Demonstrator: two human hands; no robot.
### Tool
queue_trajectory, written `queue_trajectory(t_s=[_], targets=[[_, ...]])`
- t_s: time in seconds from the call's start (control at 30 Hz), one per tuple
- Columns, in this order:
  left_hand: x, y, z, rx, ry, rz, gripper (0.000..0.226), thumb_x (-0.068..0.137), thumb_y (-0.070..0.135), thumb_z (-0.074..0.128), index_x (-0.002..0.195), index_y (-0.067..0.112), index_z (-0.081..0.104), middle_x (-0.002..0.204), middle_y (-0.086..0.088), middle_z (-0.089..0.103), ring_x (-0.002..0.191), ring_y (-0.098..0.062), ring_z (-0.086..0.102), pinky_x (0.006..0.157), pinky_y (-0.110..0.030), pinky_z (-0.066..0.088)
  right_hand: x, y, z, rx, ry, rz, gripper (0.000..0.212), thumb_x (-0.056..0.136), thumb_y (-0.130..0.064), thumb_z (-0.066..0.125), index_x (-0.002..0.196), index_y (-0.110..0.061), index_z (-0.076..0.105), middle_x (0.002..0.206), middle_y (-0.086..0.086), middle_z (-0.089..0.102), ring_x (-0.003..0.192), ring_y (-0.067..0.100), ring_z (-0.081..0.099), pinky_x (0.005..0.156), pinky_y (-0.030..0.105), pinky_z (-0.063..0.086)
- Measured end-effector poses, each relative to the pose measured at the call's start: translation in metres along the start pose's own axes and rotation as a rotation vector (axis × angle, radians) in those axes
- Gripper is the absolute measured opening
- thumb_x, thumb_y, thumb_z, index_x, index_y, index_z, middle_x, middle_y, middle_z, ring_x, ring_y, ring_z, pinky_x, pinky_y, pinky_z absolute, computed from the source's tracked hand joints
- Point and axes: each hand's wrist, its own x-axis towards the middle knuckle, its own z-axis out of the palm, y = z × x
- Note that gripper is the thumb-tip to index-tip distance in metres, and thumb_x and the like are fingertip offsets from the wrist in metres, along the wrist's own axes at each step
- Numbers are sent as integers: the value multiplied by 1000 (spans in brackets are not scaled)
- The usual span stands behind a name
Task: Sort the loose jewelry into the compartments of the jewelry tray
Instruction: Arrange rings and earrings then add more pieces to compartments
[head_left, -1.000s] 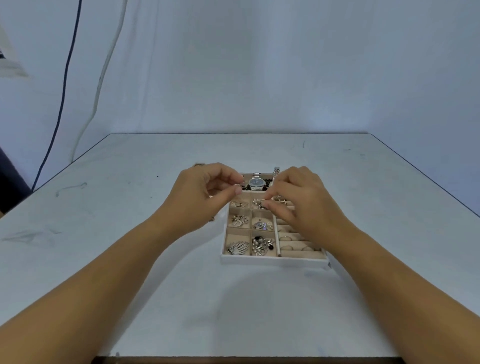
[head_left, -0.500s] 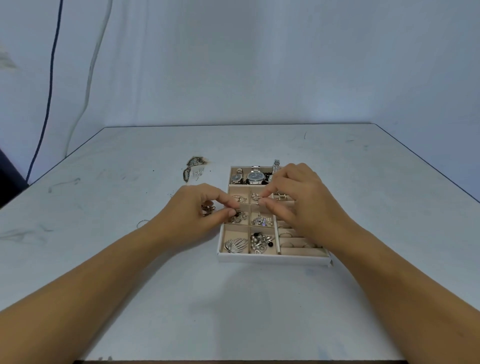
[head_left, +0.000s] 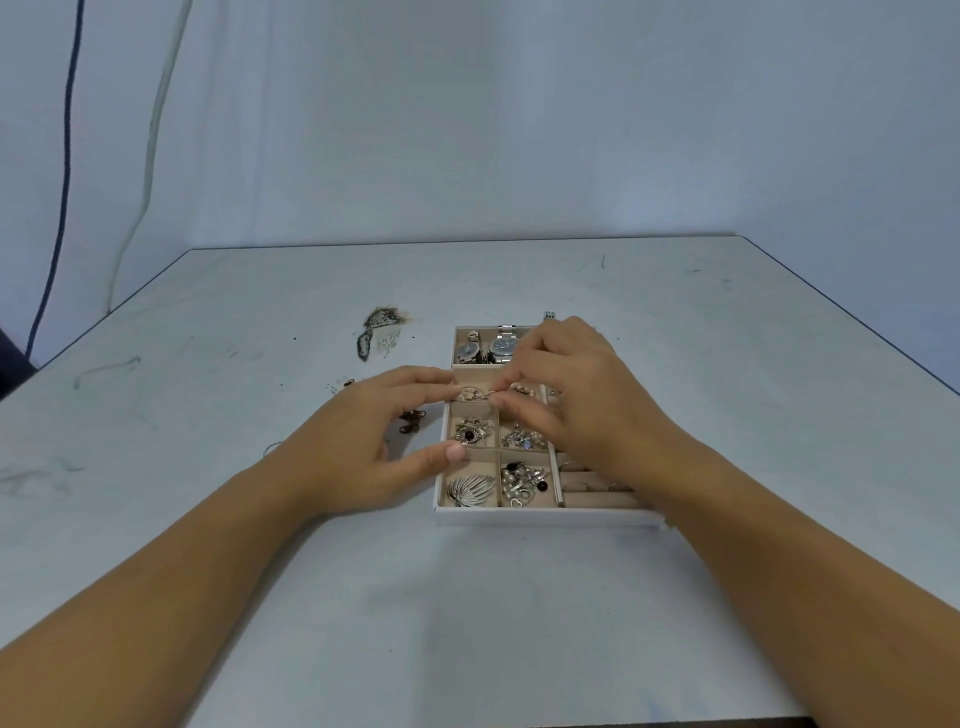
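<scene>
The white jewelry tray (head_left: 545, 515) with beige compartments lies mid-table. Over its second row, left compartment, sits a small gold piece (head_left: 471, 393). My right hand (head_left: 587, 400) reaches in from the right and pinches the piece's right end between thumb and forefinger. My left hand (head_left: 374, 452) comes from the left with fairly straight fingers; its fingertips touch the piece's left end and its thumb lies apart, over the tray's left wall. Loose dark pieces (head_left: 413, 419) lie on the table just left of the tray.
Two watches (head_left: 505, 345) fill the tray's far compartment; brooches, pearls and charms fill the near ones. My right forearm hides most of the ring rolls at the right. More loose jewelry (head_left: 383, 318) and small beads (head_left: 389, 340) lie to the far left of the tray.
My left hand went from the tray's far end down to the loose dark pieces left of the tray, then back to the second row. My right hand kept its pinch there.
</scene>
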Motion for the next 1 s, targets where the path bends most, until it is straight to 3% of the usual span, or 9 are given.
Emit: queue_trajectory(t_s=[0.1,0.27,0.43,0.53,0.63,0.7,0.8,1.0], targets=[[-1,1,0,-22,-9,12,60,80,62,58,131,31,55,136,19,50,125,5,46,102,-33,45,5,-9,3,9,1,-2,14,81,-35,65,87,-24,71,85,-5,58,82,16,50,77,28,35],[-1,0,0,-15,3,-2,60,79,64,57,130,33,56,136,21,49,124,7,44,103,-31,44,6,-10,12,-84,-155,58,28,81,-46,53,86,-28,74,88,-7,56,88,18,49,77,41,42],[0,-1,0,-21,-1,-10,60,78,65,58,128,31,57,135,21,50,124,7,45,103,-31,44,5,-11,6,-127,-350,112,28,86,-49,49,93,-36,73,99,-13,51,97,10,37,87,35,32],[0,0,-2,-21,4,-12,61,77,65,60,127,30,58,133,21,52,123,7,46,103,-28,43,5,-14,-1,-86,-345,127,32,85,-51,46,97,-37,72,100,-13,51,99,8,36,89,34,31],[-4,-1,-12,6,58,-57,62,73,67,59,123,30,62,127,17,57,124,9,44,104,-16,36,6,-17,-8,-51,-313,136,26,88,-46,54,107,-36,67,102,-12,50,104,8,38,94,33,31],[-6,-5,-26,50,80,-100,58,71,68,59,117,33,65,122,17,59,123,8,45,103,-17,35,9,-18,-11,-34,-302,121,28,87,-47,54,109,-33,66,102,-11,49,102,9,39,96,33,31],[-11,-11,-49,30,53,-154,53,69,68,59,111,37,66,113,24,62,113,10,51,97,-14,37,17,-21,-13,-52,-334,81,30,87,-45,54,111,-31,66,102,-10,50,99,11,39,96,36,34],[-37,-35,-69,129,-20,-235,29,79,48,67,107,40,65,110,28,60,99,16,53,78,-6,38,49,-37,7,-205,-543,42,37,91,-46,50,124,-32,56,125,-4,50,117,16,37,96,38,32]])
